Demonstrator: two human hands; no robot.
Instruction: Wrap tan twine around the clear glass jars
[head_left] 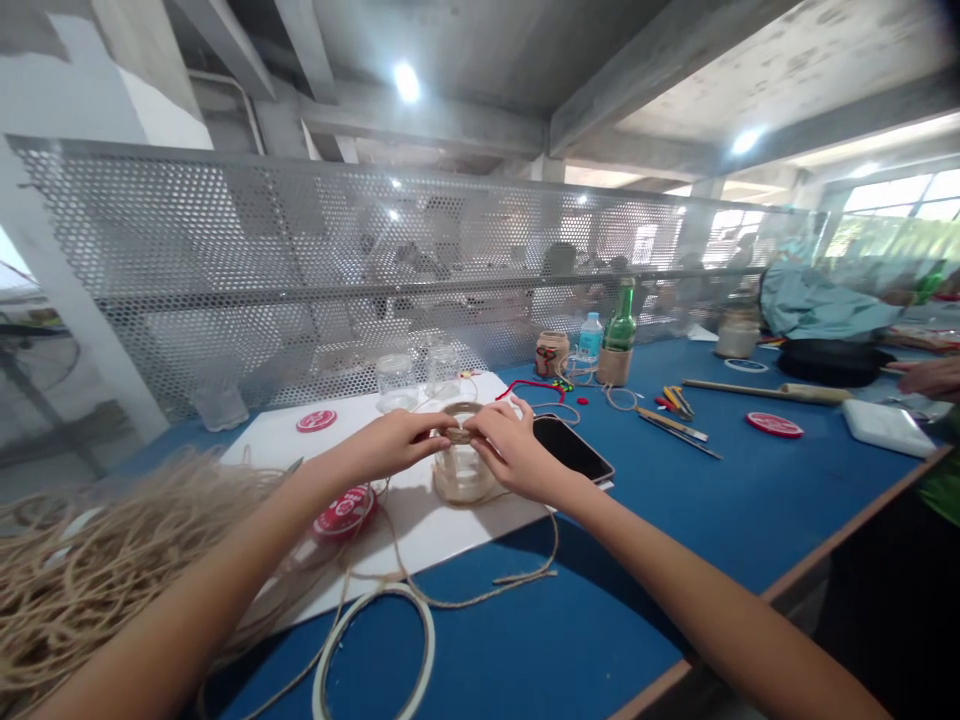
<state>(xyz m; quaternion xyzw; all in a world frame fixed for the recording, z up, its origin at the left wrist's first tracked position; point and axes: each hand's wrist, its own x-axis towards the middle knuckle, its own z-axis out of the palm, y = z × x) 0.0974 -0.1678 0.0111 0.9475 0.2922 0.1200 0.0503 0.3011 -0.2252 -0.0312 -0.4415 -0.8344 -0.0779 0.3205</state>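
Observation:
A clear glass jar point(463, 478) stands upright on a white board point(442, 525), with brown twine point(455, 436) around its neck. My left hand point(409, 440) pinches at the near side of the neck from the left, its fingertips on the twine. From the right, my right hand point(506, 440) pinches the same stretch, close to the left fingertips. A loose length of twine point(480, 598) trails from the jar over the board and onto the blue table. The fingers partly cover the jar's rim.
A heap of twine point(97, 560) lies at left. A tape roll point(429, 640) and a red lid point(346, 510) are near. Behind stand glass jars point(396, 378) and a green bottle point(621, 325). A dark tablet point(574, 448), pliers point(679, 402) and tweezers point(682, 438) lie at right. A person's hand point(930, 378) shows far right.

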